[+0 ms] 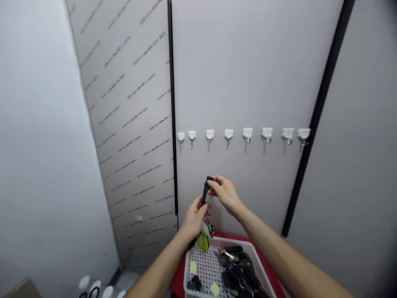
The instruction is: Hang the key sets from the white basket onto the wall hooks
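Observation:
My right hand [226, 193] pinches the upper end of a short black strap [206, 189] between thumb and fingers. Lower down, my left hand [194, 217] is closed around the strap's bottom end. Beneath the left hand hangs a pale, dark-patterned bundle [207, 229], along with a yellow-green tag [203, 243]; exactly how they join the strap is hidden by the fingers. Both hands are in front of the wall, above the far edge of a white perforated basket [252, 247].
A row of several white wall hooks [228, 134] runs above my hands. The basket, on a red surface [178, 276], holds a heap of dark items [240, 271] and yellow paper pieces [193, 267]. White-capped containers [84, 282] stand at lower left.

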The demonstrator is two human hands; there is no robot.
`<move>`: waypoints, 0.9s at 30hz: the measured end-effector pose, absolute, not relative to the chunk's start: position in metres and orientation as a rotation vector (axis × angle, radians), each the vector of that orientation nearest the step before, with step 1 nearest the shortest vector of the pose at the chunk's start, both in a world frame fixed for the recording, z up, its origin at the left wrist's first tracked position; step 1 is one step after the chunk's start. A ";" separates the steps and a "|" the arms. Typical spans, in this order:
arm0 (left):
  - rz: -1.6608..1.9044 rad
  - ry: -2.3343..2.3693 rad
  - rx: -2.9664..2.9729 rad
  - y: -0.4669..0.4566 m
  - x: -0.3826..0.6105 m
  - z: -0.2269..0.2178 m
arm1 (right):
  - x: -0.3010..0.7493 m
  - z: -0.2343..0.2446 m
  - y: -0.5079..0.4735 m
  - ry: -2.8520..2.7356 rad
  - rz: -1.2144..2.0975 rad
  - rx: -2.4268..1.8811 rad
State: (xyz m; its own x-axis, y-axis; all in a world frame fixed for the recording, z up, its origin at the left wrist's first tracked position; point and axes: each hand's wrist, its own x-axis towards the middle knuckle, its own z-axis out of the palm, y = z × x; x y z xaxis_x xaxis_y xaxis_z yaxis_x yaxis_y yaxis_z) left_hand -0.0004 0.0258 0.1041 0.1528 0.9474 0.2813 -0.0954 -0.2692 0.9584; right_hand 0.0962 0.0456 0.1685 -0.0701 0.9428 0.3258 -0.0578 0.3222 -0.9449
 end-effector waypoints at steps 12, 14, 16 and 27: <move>1.561 0.848 1.179 0.052 -0.042 0.172 | 0.025 0.232 0.092 -1.438 0.818 -0.755; 1.580 0.877 1.181 0.059 -0.048 0.182 | 0.015 0.239 0.099 -1.427 0.751 -0.765; 1.592 0.897 1.188 0.065 -0.052 0.191 | 0.007 0.246 0.104 -1.414 0.700 -0.774; 1.592 1.132 1.271 0.091 -0.061 0.186 | 0.004 0.238 0.125 -1.522 0.385 -1.057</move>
State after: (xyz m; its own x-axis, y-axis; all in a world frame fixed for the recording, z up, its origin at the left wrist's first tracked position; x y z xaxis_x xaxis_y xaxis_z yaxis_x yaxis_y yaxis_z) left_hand -0.0607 0.0908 0.1862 -0.1860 0.9426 0.2773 -0.0479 -0.2906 0.9556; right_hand 0.0040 0.1248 0.2382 0.0947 0.7844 0.6130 0.3981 0.5346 -0.7455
